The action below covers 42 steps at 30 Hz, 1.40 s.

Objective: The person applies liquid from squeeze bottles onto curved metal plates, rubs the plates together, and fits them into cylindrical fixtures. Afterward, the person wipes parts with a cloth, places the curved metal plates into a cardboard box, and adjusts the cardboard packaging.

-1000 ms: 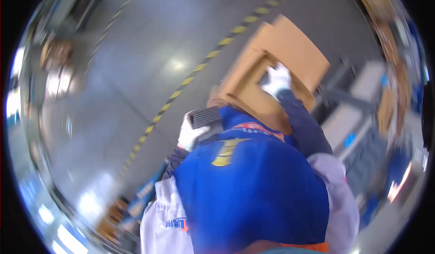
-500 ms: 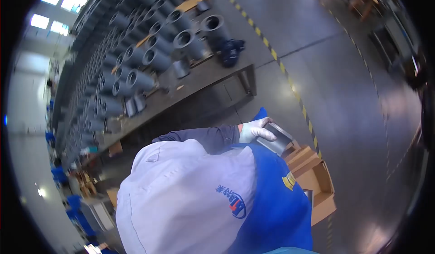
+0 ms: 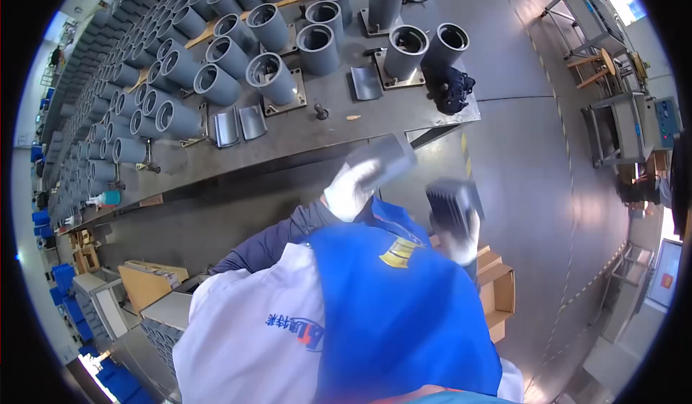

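Observation:
My left hand, in a white glove, is closed around a smooth grey curved metal shell. It holds the shell in front of the table's near edge; the shell is blurred. To its right, my right hand, also gloved, grips a dark grey ribbed metal piece with parallel grooves facing up. The two pieces are apart. Similar curved shells lie on the metal table, among upright grey cylinders. Some cylinders stand on square base plates.
An open cardboard box is beside my right arm. A black bundle sits at the table's right corner, and a small dark metal part lies near its front edge. Carts stand across the floor on the right.
My left hand has moved up and left, away from the box, with the grey shell in it. My right hand with the ribbed piece has come into view. The view has turned toward the table.

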Each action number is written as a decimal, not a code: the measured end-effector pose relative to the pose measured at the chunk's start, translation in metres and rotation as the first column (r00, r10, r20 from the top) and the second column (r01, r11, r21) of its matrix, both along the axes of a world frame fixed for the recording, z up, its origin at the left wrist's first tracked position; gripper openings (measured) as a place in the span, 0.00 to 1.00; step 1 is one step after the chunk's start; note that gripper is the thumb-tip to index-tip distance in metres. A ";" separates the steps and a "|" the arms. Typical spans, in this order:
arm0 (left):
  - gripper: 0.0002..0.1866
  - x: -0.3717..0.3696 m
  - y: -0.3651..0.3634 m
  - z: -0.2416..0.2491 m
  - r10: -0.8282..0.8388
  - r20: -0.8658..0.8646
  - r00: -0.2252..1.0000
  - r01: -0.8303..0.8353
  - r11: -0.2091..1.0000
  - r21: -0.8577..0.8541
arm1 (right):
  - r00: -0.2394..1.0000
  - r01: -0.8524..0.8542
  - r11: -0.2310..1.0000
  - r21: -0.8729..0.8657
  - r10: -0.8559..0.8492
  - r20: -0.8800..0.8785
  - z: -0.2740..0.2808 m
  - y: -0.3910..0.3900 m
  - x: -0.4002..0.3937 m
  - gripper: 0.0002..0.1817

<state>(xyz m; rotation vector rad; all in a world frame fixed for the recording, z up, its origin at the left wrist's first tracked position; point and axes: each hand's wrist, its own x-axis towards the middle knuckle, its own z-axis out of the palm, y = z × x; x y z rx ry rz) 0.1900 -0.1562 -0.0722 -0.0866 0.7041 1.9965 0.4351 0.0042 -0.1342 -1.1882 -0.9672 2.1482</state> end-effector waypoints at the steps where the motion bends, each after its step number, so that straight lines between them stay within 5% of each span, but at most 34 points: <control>1: 0.23 -0.013 -0.001 0.004 0.122 0.042 0.992 -0.121 0.992 -0.024 | 0.961 -0.040 0.954 -0.298 -0.044 -0.272 0.008 0.005 -0.044 0.30; 2: 0.20 -0.030 -0.001 0.003 0.189 0.161 0.969 -0.187 0.982 -0.024 | 0.850 -0.161 0.826 -0.540 -0.162 -0.501 0.017 0.009 -0.083 0.31; 7: 0.19 -0.109 0.016 -0.002 0.405 0.334 0.851 -0.422 0.906 -0.022 | 0.755 -0.300 0.852 -0.428 -0.063 -0.653 0.050 0.000 -0.225 0.27; 9: 0.23 -0.129 0.023 0.003 0.442 0.397 0.805 -0.445 0.891 -0.090 | 0.819 -0.200 0.949 -0.244 0.025 -0.574 0.038 -0.001 -0.271 0.25; 11: 0.23 -0.140 0.033 0.007 0.464 0.428 0.776 -0.451 0.882 -0.139 | 0.890 -0.074 0.873 -0.483 -0.160 -0.427 0.070 -0.004 -0.304 0.25; 13: 0.18 -0.149 0.046 -0.004 0.484 0.434 0.760 -0.452 0.873 -0.182 | 0.875 -0.141 0.838 -0.527 -0.143 -0.462 0.056 0.002 -0.325 0.30; 17: 0.15 -0.154 0.071 -0.018 0.564 0.361 0.743 -0.508 0.826 -0.245 | 0.887 -0.129 0.898 -0.420 -0.086 -0.455 0.038 0.005 -0.348 0.37; 21: 0.16 -0.153 0.074 -0.033 0.482 0.333 0.810 -0.403 0.871 -0.281 | 0.915 -0.106 0.949 -0.296 -0.024 -0.403 0.022 0.004 -0.348 0.48; 23: 0.17 -0.151 0.074 -0.037 0.478 0.321 0.818 -0.390 0.870 -0.301 | 0.893 -0.233 0.957 -0.171 0.141 -0.428 0.020 0.012 -0.340 0.53; 25: 0.22 -0.147 0.071 -0.039 0.414 0.317 0.854 -0.289 0.882 -0.373 | 0.969 -0.237 0.946 -0.219 0.213 -0.127 0.036 0.017 -0.333 0.28; 27: 0.34 -0.137 0.069 -0.044 0.345 0.157 0.925 -0.280 0.901 -0.331 | 0.936 -0.341 0.923 -0.177 0.350 0.021 0.048 0.030 -0.319 0.31; 29: 0.35 -0.133 0.061 -0.050 0.304 0.169 0.938 -0.215 0.888 -0.406 | 0.777 -0.620 0.783 -0.057 0.622 0.096 0.045 0.041 -0.305 0.32; 31: 0.38 -0.132 0.055 -0.044 0.201 0.197 0.960 -0.070 0.847 -0.527 | 0.771 -0.632 0.775 -0.009 0.630 0.086 0.040 0.042 -0.305 0.34; 32: 0.34 -0.127 0.053 -0.050 0.149 0.055 0.987 -0.094 0.828 -0.553 | 0.765 -0.644 0.763 0.052 0.640 0.077 0.037 0.045 -0.308 0.36; 37: 0.26 -0.125 0.059 -0.066 0.179 -0.128 0.975 -0.220 0.773 -0.595 | 0.723 -0.691 0.696 0.195 0.672 0.163 0.006 0.064 -0.325 0.45; 42: 0.31 -0.135 0.030 -0.047 -0.043 -0.009 0.999 0.033 0.872 -0.488 | 0.703 -0.711 0.641 0.288 0.656 0.276 0.012 0.062 -0.325 0.53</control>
